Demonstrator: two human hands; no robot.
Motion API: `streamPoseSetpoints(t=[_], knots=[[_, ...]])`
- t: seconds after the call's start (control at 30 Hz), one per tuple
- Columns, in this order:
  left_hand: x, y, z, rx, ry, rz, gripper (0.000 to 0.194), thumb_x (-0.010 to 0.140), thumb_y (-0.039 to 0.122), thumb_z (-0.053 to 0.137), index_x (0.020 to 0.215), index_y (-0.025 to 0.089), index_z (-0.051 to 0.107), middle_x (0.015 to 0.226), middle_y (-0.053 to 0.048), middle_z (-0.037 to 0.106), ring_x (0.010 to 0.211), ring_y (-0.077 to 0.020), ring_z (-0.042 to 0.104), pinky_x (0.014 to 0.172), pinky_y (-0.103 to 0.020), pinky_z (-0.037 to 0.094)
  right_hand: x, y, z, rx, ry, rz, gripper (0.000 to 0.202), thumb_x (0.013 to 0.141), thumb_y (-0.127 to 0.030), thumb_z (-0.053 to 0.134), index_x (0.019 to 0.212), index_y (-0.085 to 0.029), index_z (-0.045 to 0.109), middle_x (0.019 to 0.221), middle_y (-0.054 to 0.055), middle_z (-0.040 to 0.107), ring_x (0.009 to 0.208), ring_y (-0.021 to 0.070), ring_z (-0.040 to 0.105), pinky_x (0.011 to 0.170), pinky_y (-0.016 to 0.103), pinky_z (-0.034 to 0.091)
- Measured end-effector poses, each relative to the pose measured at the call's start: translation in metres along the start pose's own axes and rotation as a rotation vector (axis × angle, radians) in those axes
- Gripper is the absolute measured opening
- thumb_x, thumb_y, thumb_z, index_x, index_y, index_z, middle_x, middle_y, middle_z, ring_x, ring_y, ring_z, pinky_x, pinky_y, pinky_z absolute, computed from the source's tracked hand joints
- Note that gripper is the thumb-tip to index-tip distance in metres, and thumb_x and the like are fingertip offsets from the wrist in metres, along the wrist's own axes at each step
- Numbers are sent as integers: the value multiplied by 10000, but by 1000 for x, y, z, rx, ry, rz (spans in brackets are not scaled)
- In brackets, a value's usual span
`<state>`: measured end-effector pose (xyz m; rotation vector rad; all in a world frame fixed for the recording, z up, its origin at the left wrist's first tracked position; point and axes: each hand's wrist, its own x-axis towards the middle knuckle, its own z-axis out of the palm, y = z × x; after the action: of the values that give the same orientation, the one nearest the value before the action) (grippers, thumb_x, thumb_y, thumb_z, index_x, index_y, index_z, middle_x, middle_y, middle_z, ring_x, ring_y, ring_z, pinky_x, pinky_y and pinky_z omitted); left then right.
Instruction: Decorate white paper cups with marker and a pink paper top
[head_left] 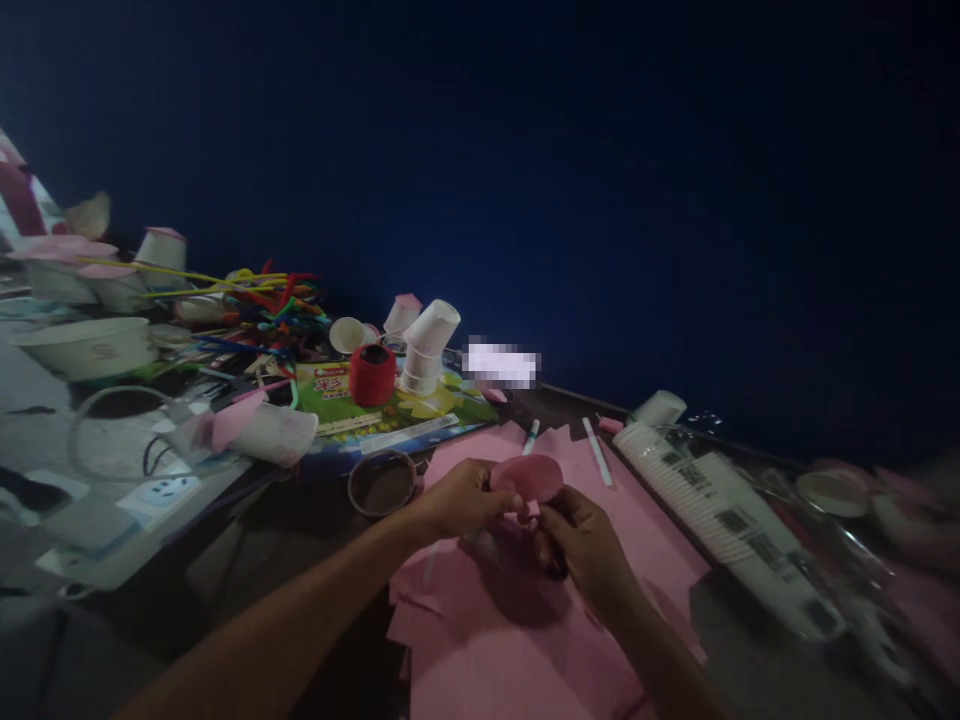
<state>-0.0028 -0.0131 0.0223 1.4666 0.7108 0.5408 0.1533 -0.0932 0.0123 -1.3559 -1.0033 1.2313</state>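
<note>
Pink paper disc (527,475): lies between both hands, above the pink paper sheets (517,650); appears as an oval, long axis running left to right.
Folded pink tab (531,510): sits at the near edge of the disc, between opposing fingertips.
Left hand (466,500): grasps the disc at left, thumb across its near edge.
Right hand (589,540): curls just right of the tab; pinch or mere touch unclear.
Hand nearer the disc: left, overlapping it.
</note>
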Motion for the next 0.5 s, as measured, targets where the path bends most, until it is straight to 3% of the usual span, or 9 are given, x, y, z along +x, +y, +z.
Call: streamPoseSetpoints(t=[0.17, 0.27, 0.37, 0.5], knots=[[0, 2, -1, -49, -46, 94, 142, 706, 223, 625, 778, 127, 702, 720, -23, 680, 696, -145, 597, 684, -241, 464, 0, 1, 1, -19, -23, -43, 179, 782, -345, 608, 796, -170, 571, 403, -73, 477, 337, 51, 349, 362, 179, 241], [2, 3, -1, 97, 118, 130, 103, 677, 194, 632, 742, 133, 684, 721, -20, 655, 713, -153, 584, 680, -247, 457, -1, 3, -3, -58, -46, -89, 169, 799, -338, 593, 816, -171, 576, 426, -83, 440, 363, 55, 349, 379, 185, 259], [4, 3, -3, 310, 310, 166, 66, 650, 201, 648, 666, 137, 657, 729, -22, 626, 717, -155, 558, 661, -243, 435, -2, 4, -9, -134, -50, -142, 236, 801, -351, 594, 960, -177, 573, 472, -85, 443, 385, 73, 387, 397, 200, 304], [7, 0, -6, 225, 291, 172, 126, 701, 189, 561, 747, 147, 670, 716, -17, 637, 672, -143, 569, 636, -240, 440, -1, 2, -12, -317, 38, -213, 339, 806, -358, 589, 1090, -181, 537, 606, -33, 555, 476, 107, 479, 458, 224, 377]])
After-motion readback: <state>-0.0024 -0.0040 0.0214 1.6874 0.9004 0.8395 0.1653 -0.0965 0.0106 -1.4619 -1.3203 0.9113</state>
